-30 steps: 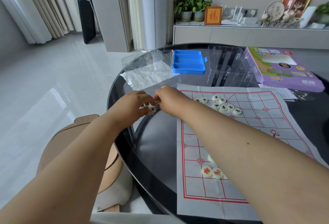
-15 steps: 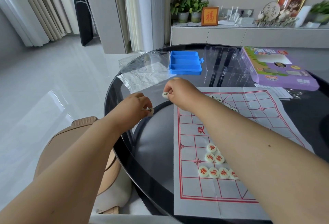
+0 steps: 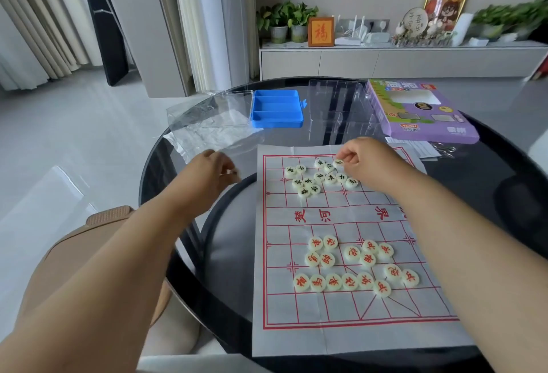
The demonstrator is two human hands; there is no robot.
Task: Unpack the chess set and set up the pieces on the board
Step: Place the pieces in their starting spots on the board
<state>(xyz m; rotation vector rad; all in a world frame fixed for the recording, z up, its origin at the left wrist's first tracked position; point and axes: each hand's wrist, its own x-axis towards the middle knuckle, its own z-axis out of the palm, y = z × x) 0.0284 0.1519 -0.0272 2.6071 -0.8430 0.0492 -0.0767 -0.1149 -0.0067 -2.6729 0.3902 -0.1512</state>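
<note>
- Two loose clusters of pieces (image 3: 321, 178) lie unsorted on the paper board (image 3: 350, 218).
- Right hand (image 3: 367, 162) pinches one black piece (image 3: 338, 163).
- Left hand (image 3: 212, 172) curled; contents unclear.
- Risk: a forearm sweep could scatter the red pieces (image 3: 355, 265).

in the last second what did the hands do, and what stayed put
The right hand left the left hand at the table's edge, carrying a black-marked piece across to the black pile on the board. The left hand stayed off the board, fingers curled, contents unclear. The red pieces and blue tray didn't move.
</note>
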